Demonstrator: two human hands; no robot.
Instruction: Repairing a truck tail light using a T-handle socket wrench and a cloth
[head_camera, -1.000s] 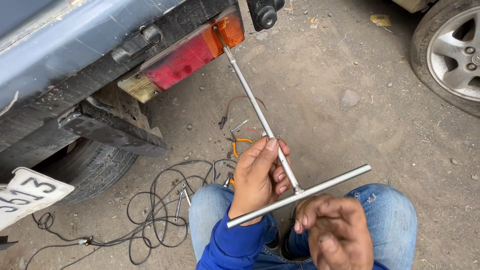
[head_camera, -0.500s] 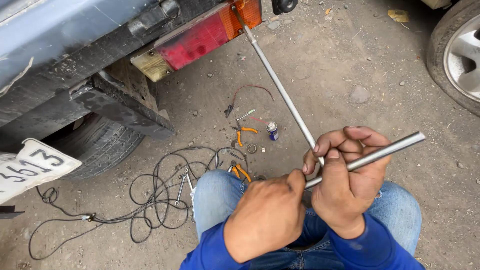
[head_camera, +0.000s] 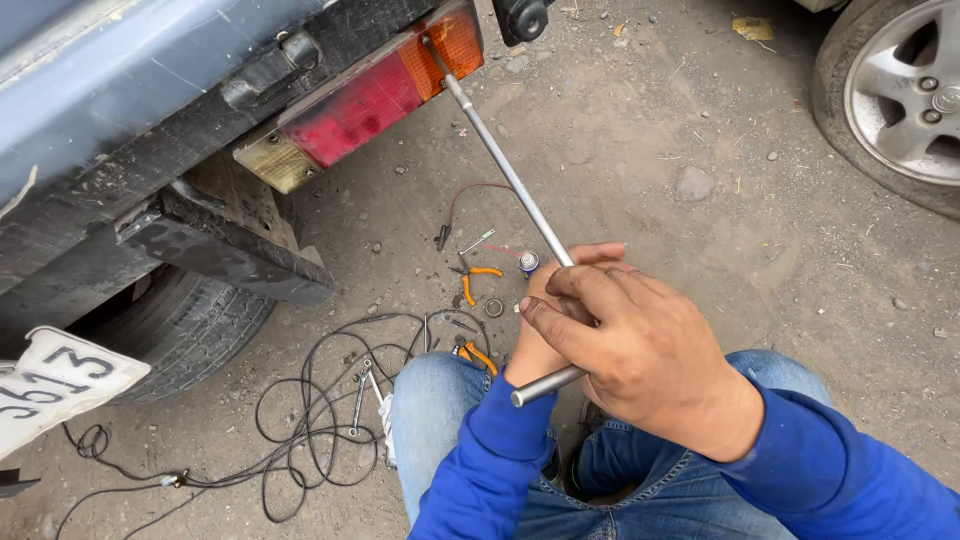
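Hands meet on a long steel T-handle wrench (head_camera: 505, 170): right hand (head_camera: 640, 350) clamps its crossbar from above, left hand (head_camera: 540, 335) grips beneath, mostly hidden. Wrench shaft slants up to the tail light (head_camera: 370, 95). Orange pliers (head_camera: 480, 280) lie on the ground.

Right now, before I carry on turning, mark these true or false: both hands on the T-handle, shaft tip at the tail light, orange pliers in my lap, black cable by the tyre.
1. Both hands, right hand and left hand, grip the T-handle wrench. True.
2. Its tip meets the tail light. True.
3. The orange pliers lie in the lap. False: on the ground.
4. The black cable hangs from the bumper. False: it lies looped on the ground.
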